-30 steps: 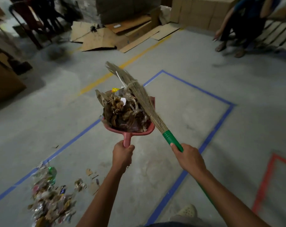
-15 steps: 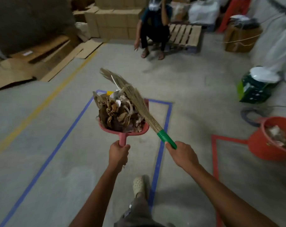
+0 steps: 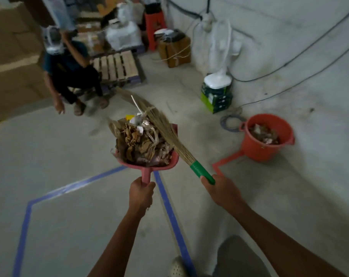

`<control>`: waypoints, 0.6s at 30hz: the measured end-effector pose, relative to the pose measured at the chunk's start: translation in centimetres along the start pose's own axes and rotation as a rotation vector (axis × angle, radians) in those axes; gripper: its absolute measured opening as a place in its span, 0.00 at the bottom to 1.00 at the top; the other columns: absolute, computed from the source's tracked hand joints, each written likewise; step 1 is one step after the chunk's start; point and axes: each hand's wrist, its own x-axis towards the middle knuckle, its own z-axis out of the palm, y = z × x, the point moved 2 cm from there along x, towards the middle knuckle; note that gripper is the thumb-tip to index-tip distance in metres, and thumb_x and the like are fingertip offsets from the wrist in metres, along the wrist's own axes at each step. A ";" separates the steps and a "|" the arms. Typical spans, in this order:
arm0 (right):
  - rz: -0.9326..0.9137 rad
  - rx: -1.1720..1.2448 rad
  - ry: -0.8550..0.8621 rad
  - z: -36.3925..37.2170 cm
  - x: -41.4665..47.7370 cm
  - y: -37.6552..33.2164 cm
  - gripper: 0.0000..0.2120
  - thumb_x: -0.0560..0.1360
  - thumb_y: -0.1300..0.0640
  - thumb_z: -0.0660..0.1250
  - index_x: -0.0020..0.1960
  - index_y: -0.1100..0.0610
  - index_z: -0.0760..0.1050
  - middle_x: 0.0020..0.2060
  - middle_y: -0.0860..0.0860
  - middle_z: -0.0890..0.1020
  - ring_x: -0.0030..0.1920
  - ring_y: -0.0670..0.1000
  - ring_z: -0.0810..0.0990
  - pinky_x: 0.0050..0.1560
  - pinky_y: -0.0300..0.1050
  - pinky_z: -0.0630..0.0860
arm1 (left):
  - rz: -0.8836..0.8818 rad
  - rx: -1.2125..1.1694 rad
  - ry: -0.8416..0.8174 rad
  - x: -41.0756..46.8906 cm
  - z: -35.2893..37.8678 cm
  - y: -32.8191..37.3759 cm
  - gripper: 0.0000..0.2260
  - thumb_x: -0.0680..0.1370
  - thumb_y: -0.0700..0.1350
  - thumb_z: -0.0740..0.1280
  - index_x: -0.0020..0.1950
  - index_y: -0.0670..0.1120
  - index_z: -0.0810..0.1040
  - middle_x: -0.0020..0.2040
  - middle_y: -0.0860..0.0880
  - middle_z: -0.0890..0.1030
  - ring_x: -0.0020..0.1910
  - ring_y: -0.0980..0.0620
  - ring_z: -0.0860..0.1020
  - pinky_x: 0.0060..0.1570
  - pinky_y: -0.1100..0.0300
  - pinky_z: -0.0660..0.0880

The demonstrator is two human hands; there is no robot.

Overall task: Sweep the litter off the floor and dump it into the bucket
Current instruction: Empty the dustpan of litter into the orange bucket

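Above the floor (image 3: 69, 146), you hold a broom (image 3: 169, 132) and a loaded dustpan (image 3: 167, 166).
Orange bucket (image 3: 263, 150), part-filled, stands well beyond and right of your right fingers. Broom bristles lie across the litter (image 3: 141, 140) heaped just ahead of your left fingers. Right hand (image 3: 222, 189) wraps the green broom handle; left hand (image 3: 140, 193) wraps the pan handle.

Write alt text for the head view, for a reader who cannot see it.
A left hand holds a red dustpan heaped with litter while the right hand holds a broom across it. An orange bucket, part-filled, stands ahead to the right.
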 end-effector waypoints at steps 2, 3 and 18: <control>0.046 0.018 0.041 -1.1 2.6 0.8 0.25 0.80 0.35 0.59 0.44 0.56 0.77 0.34 0.51 0.78 0.36 0.53 0.79 0.35 0.46 0.73 | 0.032 0.036 -0.054 3.1 2.3 2.5 0.08 0.74 0.35 0.66 0.38 0.43 0.69 0.29 0.45 0.71 0.22 0.52 0.67 0.23 0.59 0.67; 0.069 0.018 0.058 -1.8 3.9 1.3 0.25 0.80 0.34 0.58 0.44 0.55 0.77 0.34 0.51 0.79 0.36 0.54 0.80 0.34 0.46 0.71 | 0.051 0.059 -0.077 4.6 3.6 3.7 0.09 0.74 0.35 0.66 0.37 0.43 0.69 0.28 0.45 0.71 0.22 0.52 0.67 0.24 0.59 0.66; 0.431 0.167 0.210 -15.0 21.2 15.8 0.22 0.79 0.33 0.59 0.38 0.50 0.71 0.32 0.49 0.77 0.33 0.51 0.78 0.29 0.43 0.65 | 0.155 0.231 -0.418 18.6 32.1 19.7 0.08 0.74 0.34 0.67 0.37 0.41 0.70 0.28 0.45 0.71 0.22 0.52 0.67 0.21 0.61 0.65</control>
